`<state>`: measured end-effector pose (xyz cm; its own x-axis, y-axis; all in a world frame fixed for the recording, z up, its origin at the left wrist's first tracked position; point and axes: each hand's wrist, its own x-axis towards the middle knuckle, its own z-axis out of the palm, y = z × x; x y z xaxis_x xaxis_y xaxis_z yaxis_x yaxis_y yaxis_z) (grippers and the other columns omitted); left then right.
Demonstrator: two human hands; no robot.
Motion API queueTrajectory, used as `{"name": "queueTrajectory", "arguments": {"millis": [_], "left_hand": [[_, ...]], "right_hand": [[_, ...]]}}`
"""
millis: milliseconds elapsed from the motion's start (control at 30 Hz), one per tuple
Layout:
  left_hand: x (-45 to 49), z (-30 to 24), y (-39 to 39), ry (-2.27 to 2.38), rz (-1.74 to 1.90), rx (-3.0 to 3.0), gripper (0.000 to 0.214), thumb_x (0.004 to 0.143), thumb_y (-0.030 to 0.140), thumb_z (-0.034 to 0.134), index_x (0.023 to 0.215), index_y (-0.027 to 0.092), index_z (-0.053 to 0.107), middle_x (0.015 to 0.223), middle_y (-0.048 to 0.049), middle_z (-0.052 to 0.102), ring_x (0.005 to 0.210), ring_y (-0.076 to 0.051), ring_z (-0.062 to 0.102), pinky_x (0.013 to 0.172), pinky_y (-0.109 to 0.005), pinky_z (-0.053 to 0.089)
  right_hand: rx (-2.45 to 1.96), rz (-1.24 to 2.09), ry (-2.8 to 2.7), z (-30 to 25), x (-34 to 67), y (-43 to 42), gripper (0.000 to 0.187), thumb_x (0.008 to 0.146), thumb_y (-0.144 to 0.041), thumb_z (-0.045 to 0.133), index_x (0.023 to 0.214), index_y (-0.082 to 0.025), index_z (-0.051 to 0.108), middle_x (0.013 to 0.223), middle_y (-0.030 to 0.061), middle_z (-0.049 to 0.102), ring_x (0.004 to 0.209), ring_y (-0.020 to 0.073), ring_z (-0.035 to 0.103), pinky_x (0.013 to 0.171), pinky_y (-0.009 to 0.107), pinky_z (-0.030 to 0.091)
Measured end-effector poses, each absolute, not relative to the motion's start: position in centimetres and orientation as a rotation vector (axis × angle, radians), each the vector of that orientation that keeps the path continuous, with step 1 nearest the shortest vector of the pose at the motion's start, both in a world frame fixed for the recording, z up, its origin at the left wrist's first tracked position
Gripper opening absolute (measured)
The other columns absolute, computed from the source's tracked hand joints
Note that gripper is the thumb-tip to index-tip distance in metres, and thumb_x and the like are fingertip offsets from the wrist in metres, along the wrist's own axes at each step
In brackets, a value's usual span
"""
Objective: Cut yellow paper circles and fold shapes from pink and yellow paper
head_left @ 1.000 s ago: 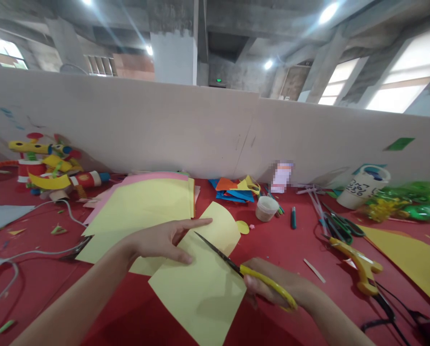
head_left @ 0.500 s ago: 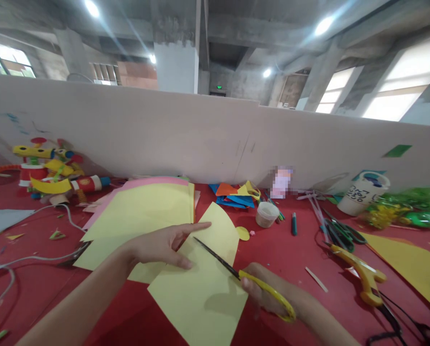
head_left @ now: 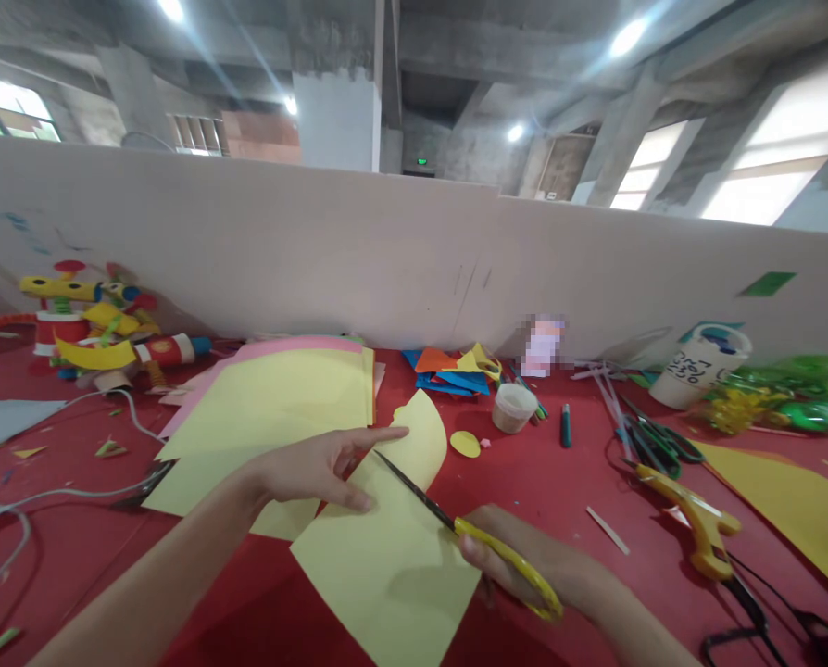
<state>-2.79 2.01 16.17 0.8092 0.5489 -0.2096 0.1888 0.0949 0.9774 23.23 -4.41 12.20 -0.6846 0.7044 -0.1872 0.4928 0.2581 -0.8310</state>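
A pale yellow sheet of paper [head_left: 393, 584] is in my left hand [head_left: 309, 468]. Thumb and forefinger lie along the sheet's upper left; the other fingers are partly hidden. My right hand [head_left: 508, 551] grips a pair of scissors [head_left: 504, 556] by its yellow handles. Its dark blades look closed, lying across the sheet along a cut, with the tip near my left thumb and forefinger. Beyond the blades, the paper's far part curls upward. A small yellow paper disc [head_left: 465, 445] rests on the red table just right of that curl.
Stacked yellow and pink sheets [head_left: 282, 389] lie left. Coloured scraps [head_left: 448, 371] and a small tub [head_left: 514, 409] stand behind. To the right are a yellow glue gun [head_left: 698, 519], green-handled scissors [head_left: 657, 445] and a white bucket [head_left: 696, 371]. A white partition [head_left: 317, 250] closes the back.
The sheet's far part has bent up and to the left, parting from the rest along the blades. The scissors have shut a little more, and the yellow disc shows fully.
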Motion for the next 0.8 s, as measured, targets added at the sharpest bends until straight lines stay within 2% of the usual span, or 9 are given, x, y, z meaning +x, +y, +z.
{"name": "queueTrajectory", "arguments": {"millis": [133,333,467,600,800], "left_hand": [[-2.9,16.1,2.0,0.605,0.285,1.516,0.077,0.069,0.018,0.07,0.134,0.033,0.032,0.137,-0.0039,0.041,0.119,-0.022,0.043,0.09,-0.035,0.043],[-2.9,16.0,1.9,0.594,0.262,1.529,0.078,0.068,0.018,0.071,0.133,0.035,0.031,0.134,-0.0019,0.044,0.118,-0.022,0.043,0.093,-0.036,0.04],[-3.0,15.8,1.8,0.568,0.25,1.498,0.079,0.069,0.018,0.071,0.135,0.033,0.03,0.134,-0.0034,0.044,0.117,-0.022,0.045,0.093,-0.038,0.04],[-3.1,15.8,1.9,0.571,0.245,1.511,0.078,0.069,0.017,0.07,0.135,0.033,0.03,0.134,-0.004,0.044,0.117,-0.023,0.044,0.093,-0.037,0.041],[-3.1,16.3,2.0,0.584,0.227,1.56,0.078,0.07,0.017,0.069,0.135,0.034,0.03,0.134,-0.0029,0.044,0.116,-0.021,0.045,0.088,-0.031,0.044]], "right_hand": [[-1.169,1.235,-2.356,12.7,23.4,-4.6,0.06,0.08,-0.07,0.019,0.063,-0.018,0.043,0.057,0.0004,0.048,0.049,0.0102,0.044,0.044,0.019,0.032],[-1.15,1.364,-2.341,13.9,23.4,-5.2,0.058,0.083,-0.066,0.021,0.063,-0.018,0.048,0.061,0.0039,0.057,0.056,0.014,0.055,0.057,0.024,0.043],[-1.144,1.406,-2.312,13.8,23.2,-5.2,0.058,0.081,-0.069,0.022,0.066,-0.018,0.046,0.061,0.0039,0.057,0.055,0.0144,0.055,0.054,0.023,0.042],[-1.125,1.388,-2.295,13.1,23.1,-5.1,0.058,0.08,-0.071,0.023,0.066,-0.018,0.043,0.058,0.0018,0.053,0.052,0.0123,0.05,0.048,0.02,0.038],[-1.098,1.318,-2.325,11.3,22.8,-4.4,0.063,0.076,-0.075,0.017,0.06,-0.018,0.036,0.054,-0.0034,0.036,0.046,0.0073,0.033,0.041,0.018,0.026]]}}
